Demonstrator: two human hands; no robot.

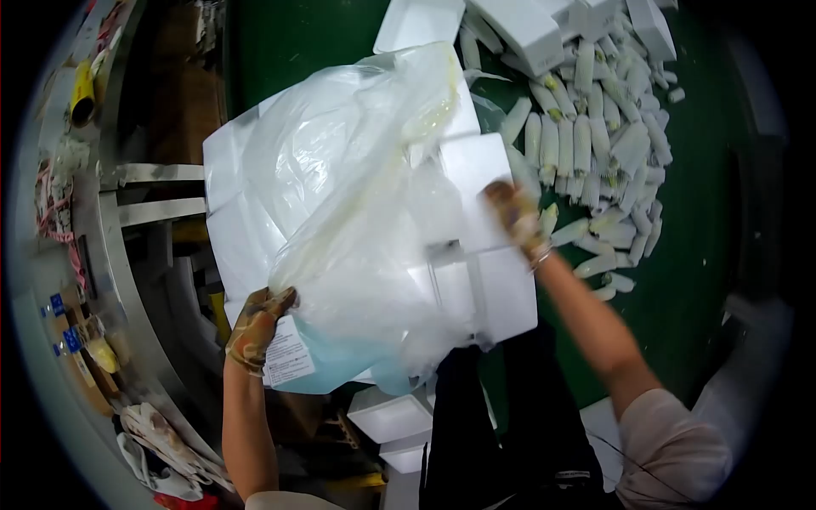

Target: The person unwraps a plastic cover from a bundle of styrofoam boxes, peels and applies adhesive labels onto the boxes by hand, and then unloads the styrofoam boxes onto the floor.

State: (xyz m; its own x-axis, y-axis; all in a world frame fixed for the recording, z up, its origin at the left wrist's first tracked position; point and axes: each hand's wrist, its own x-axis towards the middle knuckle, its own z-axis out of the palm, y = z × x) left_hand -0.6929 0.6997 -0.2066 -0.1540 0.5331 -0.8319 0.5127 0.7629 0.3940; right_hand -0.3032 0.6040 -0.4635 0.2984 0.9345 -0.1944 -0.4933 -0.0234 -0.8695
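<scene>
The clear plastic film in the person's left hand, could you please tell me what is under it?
White box-like pieces stick out from under the plastic film; what its cloudy folds cover cannot be made out.

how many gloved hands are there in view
2. The left hand holds the plastic sheet beside a printed label; the right hand, blurred, is by the white box. No others show.

Broad green surface [289, 38]; metal frame [127, 280] along left; dim, dark right side.
</scene>
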